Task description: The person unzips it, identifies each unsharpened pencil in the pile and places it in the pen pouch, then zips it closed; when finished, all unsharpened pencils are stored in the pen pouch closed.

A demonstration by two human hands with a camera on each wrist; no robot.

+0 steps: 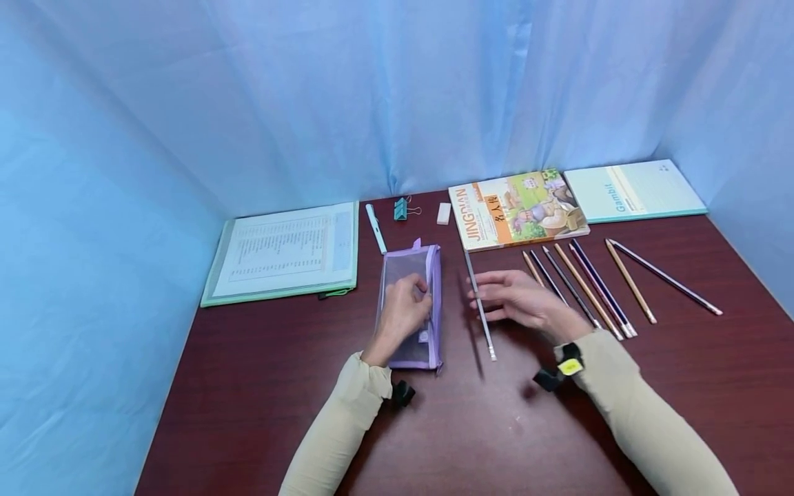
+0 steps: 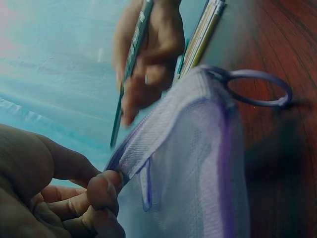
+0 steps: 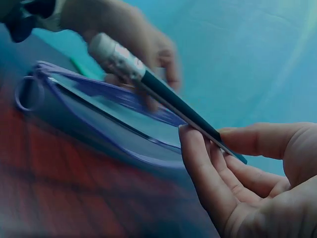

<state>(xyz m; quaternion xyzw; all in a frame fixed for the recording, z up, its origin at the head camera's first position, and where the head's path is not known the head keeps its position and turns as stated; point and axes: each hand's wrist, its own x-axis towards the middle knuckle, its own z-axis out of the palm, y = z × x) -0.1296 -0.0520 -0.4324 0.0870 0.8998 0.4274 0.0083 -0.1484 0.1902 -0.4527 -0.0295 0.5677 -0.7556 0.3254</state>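
Note:
My left hand (image 1: pixel 404 306) pinches the zipper edge of a purple-trimmed mesh pencil case (image 1: pixel 409 354), which lies on the table in front of me. In the right wrist view the mouth of the case (image 3: pixel 44 67) gapes along its zipper. Just right of the case, my right hand (image 1: pixel 521 297) holds a dark pencil (image 3: pixel 171 101) between thumb and fingers. Its white eraser end (image 1: pixel 493 355) points toward me, and the other end slants away. The left wrist view shows this pencil (image 2: pixel 134 52) beyond the case's zipper edge.
Several pencils (image 1: pixel 586 286) lie spread to the right of my right hand. Behind them are an illustrated book (image 1: pixel 521 210) and a notebook (image 1: pixel 639 189). A pale blue pen (image 1: pixel 375 229), a teal binder clip (image 1: pixel 401 209) and a white eraser (image 1: pixel 443 213) sit behind the case. A document folder (image 1: pixel 282 251) lies left.

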